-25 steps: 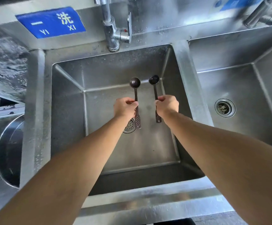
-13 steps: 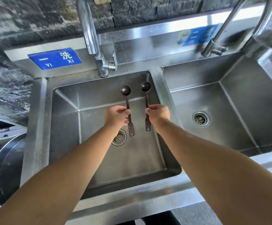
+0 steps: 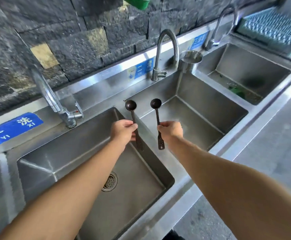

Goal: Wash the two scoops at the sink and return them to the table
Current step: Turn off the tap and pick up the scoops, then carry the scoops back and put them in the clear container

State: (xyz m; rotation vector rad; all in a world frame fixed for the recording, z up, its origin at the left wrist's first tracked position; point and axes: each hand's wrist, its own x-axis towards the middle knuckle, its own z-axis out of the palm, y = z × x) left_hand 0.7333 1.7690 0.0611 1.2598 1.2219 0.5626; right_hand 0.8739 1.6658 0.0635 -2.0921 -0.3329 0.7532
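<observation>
Two dark brown scoops with round bowls and long perforated handles are held upright, bowls up. My left hand grips the left scoop by the middle of its handle. My right hand grips the right scoop the same way. Both scoops hover over the divider between the left basin and the middle basin of a steel sink. The two hands are level and a short gap apart.
A tap stands behind the left basin and a curved tap behind the middle one. A third basin lies far right, with a steel counter in front of it. A dark stone wall rises behind. No water runs.
The view has swung up and to the right, bringing more basins and the wall into sight. Both hands with the scoops have shifted from over the left basin to over the divider.
</observation>
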